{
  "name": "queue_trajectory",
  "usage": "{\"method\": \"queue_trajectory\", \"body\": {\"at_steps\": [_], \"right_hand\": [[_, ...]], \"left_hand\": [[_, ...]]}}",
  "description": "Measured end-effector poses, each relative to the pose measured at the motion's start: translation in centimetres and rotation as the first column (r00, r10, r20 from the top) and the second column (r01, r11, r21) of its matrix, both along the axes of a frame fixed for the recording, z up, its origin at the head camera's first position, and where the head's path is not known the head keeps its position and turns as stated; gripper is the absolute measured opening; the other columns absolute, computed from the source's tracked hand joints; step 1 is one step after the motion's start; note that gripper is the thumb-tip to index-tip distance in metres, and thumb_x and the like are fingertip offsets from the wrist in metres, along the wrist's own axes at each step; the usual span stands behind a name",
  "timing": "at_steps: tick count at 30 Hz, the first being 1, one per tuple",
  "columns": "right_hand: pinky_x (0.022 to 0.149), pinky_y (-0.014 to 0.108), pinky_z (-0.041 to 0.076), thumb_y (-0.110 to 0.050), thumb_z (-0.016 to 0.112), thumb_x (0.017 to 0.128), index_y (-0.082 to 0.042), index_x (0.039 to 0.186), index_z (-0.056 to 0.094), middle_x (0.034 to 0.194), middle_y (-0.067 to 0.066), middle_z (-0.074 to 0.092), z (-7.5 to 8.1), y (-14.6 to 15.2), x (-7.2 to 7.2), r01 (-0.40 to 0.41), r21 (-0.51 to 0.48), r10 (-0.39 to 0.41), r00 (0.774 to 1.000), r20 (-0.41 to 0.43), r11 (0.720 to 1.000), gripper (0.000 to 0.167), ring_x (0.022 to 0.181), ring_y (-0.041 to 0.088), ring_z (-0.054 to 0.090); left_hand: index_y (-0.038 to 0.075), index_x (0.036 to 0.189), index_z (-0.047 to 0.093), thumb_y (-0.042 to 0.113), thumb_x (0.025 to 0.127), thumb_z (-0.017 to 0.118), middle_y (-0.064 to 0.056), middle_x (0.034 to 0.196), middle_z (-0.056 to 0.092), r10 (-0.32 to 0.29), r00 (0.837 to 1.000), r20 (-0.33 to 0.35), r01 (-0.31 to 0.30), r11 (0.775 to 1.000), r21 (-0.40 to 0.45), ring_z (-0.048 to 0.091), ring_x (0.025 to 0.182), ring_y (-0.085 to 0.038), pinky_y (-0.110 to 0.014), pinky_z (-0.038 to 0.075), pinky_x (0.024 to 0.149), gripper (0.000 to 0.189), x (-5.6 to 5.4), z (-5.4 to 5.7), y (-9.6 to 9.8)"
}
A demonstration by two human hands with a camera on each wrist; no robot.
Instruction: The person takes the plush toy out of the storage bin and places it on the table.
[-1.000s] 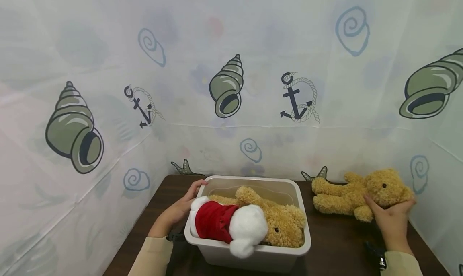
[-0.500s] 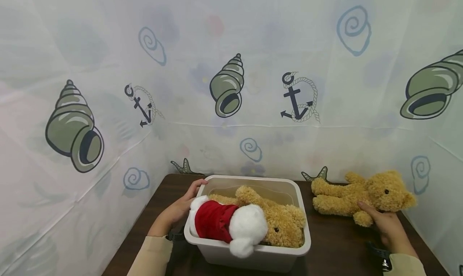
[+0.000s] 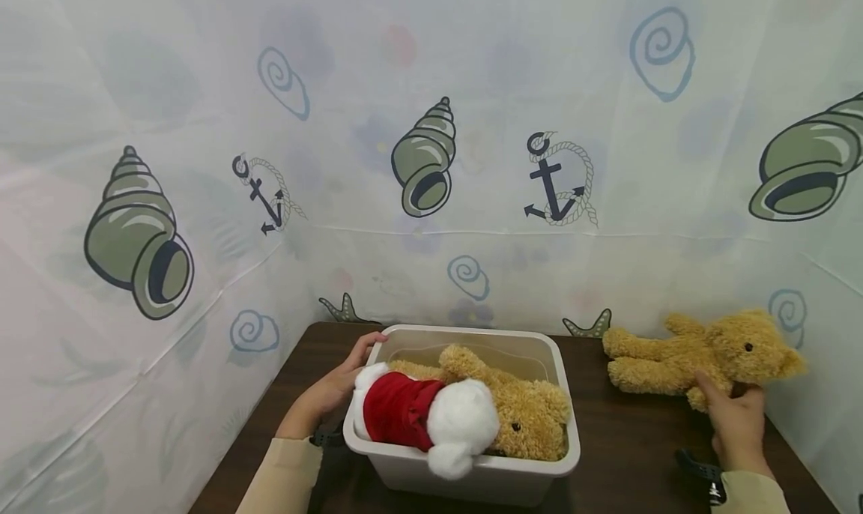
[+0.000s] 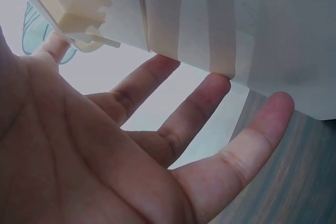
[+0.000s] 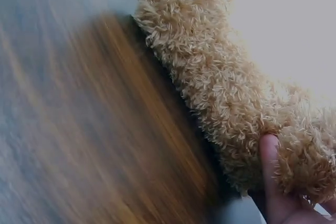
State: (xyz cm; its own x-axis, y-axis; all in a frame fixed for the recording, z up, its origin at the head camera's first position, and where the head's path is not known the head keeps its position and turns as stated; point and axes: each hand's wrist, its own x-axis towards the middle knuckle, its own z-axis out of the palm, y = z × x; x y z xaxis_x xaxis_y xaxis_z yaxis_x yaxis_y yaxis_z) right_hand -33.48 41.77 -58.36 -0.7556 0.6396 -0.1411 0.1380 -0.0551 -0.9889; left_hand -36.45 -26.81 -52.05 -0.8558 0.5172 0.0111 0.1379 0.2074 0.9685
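In the head view, my right hand (image 3: 735, 424) grips a curly tan teddy bear (image 3: 674, 360), which lies on its side with its head to the right. The right wrist view shows my thumb (image 5: 270, 166) pressed into the bear's plush (image 5: 199, 66); the other fingers are mostly hidden. My left hand (image 3: 337, 383) touches the rear left side of a pale plastic bin (image 3: 472, 473). Nearly straight fingers (image 4: 205, 98) rest against its outer wall in the left wrist view. Inside the bin lie another tan teddy bear (image 3: 526, 416) and a white plush toy (image 3: 465, 420) in red clothing.
A dark wood-grain table (image 3: 627, 454) carries the bin and the loose bear. Pale fabric (image 3: 499, 64) printed with shells and anchors rises behind the table and along both sides. The white toy's head hangs over the bin's front rim.
My right hand has shifted from beside the bear's face to its upper body. In the last half second the bear has slid rightward with that hand. Left hand and bin stay put.
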Motion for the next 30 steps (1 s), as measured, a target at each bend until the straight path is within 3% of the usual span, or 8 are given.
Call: {"method": "queue_trajectory", "body": {"at_steps": [3,8,14,16,19,23,26,30], "right_hand": [[0.136,0.058,0.012,-0.056,0.067,0.101,-0.020,0.171,-0.008,0.182,0.013,-0.012,-0.2,-0.2,-0.2,-0.034,-0.036,0.035,0.999,0.025,0.999,0.108,0.170,0.030,-0.004],[0.137,0.049,0.011,-0.051,0.068,0.102,-0.021,0.170,-0.003,0.183,0.006,-0.014,-0.1,-0.7,-0.8,-0.056,-0.093,0.053,0.998,-0.036,0.994,0.102,0.170,0.020,-0.008],[0.137,0.048,0.018,-0.055,0.061,0.105,-0.022,0.169,-0.007,0.182,0.008,-0.014,0.4,-0.9,-0.7,-0.072,-0.110,0.072,0.997,-0.009,0.991,0.099,0.170,0.025,0.001],[0.137,0.048,0.019,-0.055,0.059,0.105,-0.023,0.168,-0.007,0.182,0.007,-0.011,0.5,-0.9,-0.5,-0.070,-0.123,0.069,0.998,-0.010,0.990,0.097,0.170,0.025,0.003],[0.136,0.043,0.022,-0.057,0.059,0.105,-0.028,0.166,0.002,0.176,0.002,0.013,0.8,-0.8,-0.1,-0.044,-0.129,0.045,0.999,0.003,0.991,0.088,0.167,0.021,0.014],[0.125,0.036,0.032,-0.060,0.060,0.104,-0.039,0.149,0.025,0.138,-0.025,0.032,1.3,-0.3,0.3,0.004,-0.109,-0.004,1.000,0.003,0.994,0.061,0.132,0.004,0.043],[0.119,0.031,0.033,-0.060,0.060,0.103,-0.042,0.135,0.029,0.127,-0.024,0.033,1.8,0.4,0.7,0.040,-0.110,-0.043,0.999,-0.028,0.993,0.048,0.110,-0.005,0.039],[0.107,0.020,0.034,-0.059,0.062,0.102,-0.042,0.128,0.026,0.126,-0.021,0.033,3.0,1.2,1.4,0.103,-0.132,-0.113,0.991,-0.066,0.986,0.047,0.105,-0.006,0.038]], "left_hand": [[0.039,0.163,0.019,0.039,0.108,0.056,-0.014,0.169,0.025,-0.001,1.000,0.001,0.001,1.000,-0.004,0.028,0.154,-0.045,-0.059,0.048,0.116,0.066,0.0,-0.1,-0.1],[0.039,0.163,0.019,0.041,0.108,0.054,-0.014,0.169,0.025,-0.001,1.000,-0.003,0.001,1.000,-0.008,0.027,0.154,-0.045,-0.060,0.048,0.116,0.065,-0.1,0.0,0.0],[0.040,0.162,0.020,0.040,0.107,0.055,-0.012,0.169,0.025,0.010,1.000,-0.005,-0.010,1.000,-0.014,0.027,0.154,-0.044,-0.060,0.048,0.116,0.066,-0.1,0.1,0.1],[0.040,0.162,0.020,0.039,0.107,0.056,-0.011,0.169,0.025,0.008,1.000,0.003,-0.008,1.000,-0.007,0.028,0.154,-0.044,-0.058,0.049,0.116,0.066,0.0,0.0,0.1],[0.042,0.162,0.020,0.038,0.107,0.057,-0.009,0.168,0.025,0.006,1.000,0.024,-0.006,1.000,0.012,0.029,0.154,-0.043,-0.057,0.050,0.116,0.065,0.1,-0.1,0.0],[0.043,0.161,0.021,0.037,0.108,0.056,-0.008,0.167,0.026,0.000,1.000,0.023,0.000,1.000,0.021,0.030,0.153,-0.043,-0.056,0.051,0.115,0.064,0.1,-0.1,0.1],[0.042,0.162,0.020,0.037,0.108,0.056,-0.009,0.167,0.026,-0.011,1.000,0.010,0.011,1.000,0.019,0.032,0.152,-0.043,-0.057,0.051,0.115,0.065,0.1,0.0,0.1],[0.043,0.162,0.020,0.036,0.107,0.057,-0.008,0.167,0.026,-0.010,1.000,0.010,0.009,1.000,0.015,0.032,0.152,-0.042,-0.057,0.051,0.115,0.066,0.1,0.1,0.1]]}}
